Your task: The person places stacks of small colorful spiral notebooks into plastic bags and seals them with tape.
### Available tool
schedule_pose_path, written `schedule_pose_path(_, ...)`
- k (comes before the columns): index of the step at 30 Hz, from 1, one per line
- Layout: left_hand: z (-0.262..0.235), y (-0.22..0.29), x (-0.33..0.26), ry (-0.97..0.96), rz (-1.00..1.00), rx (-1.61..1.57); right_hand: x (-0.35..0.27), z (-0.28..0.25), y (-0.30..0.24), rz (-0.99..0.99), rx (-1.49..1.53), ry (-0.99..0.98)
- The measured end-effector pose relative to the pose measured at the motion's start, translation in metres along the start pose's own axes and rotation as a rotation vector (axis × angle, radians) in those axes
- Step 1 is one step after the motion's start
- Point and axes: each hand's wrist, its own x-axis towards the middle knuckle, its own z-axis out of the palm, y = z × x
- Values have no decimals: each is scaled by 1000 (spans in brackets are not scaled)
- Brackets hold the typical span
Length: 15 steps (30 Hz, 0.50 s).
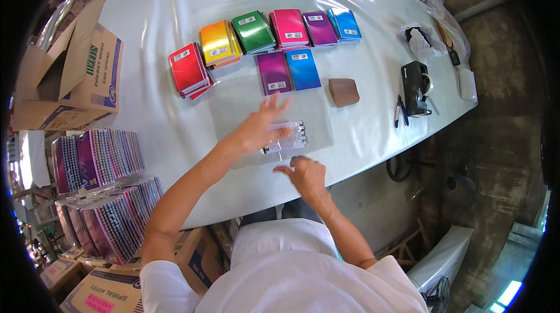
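open carton: brown cardboard box (102,74), flaps up, at the upper left of the frame.
bundles: spiral notebooks (114,152), packed on edge, left side, under the carton.
back row: a shallow arc across the upper middle – red stack (188,71), yellow stack (217,42), green stack (254,32), pink stack (289,26), purple stack (319,28), blue stack (345,23).
left hand: the hand (256,129), motion-blurred in the centre, fingers spread wide over the pack; cannot tell whether they touch it.
front pair: purple notebook (274,72) beside blue notebook (303,70), just below the row.
pack: small whitish pack (293,137), dark rings along its right edge, flat on the white table (364,135) at the centre, partly behind the fingers.
right hand: just below the pack, this hand (309,176) has its thumb out leftward and fingers part curled – cannot tell if it grips anything.
brown block (344,92): right of the front pair.
tools: pliers (401,110) beside a black tape dispenser (413,88), right side.
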Motion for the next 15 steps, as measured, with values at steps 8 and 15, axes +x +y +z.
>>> schedule_pose_path(8,-36,-18,1,748,-38,-735,81,-5,-75,-778,-991,-112)
schedule_pose_path(15,15,-68,-105,781,-65,-750,122,-119,17,-644,159,-489)
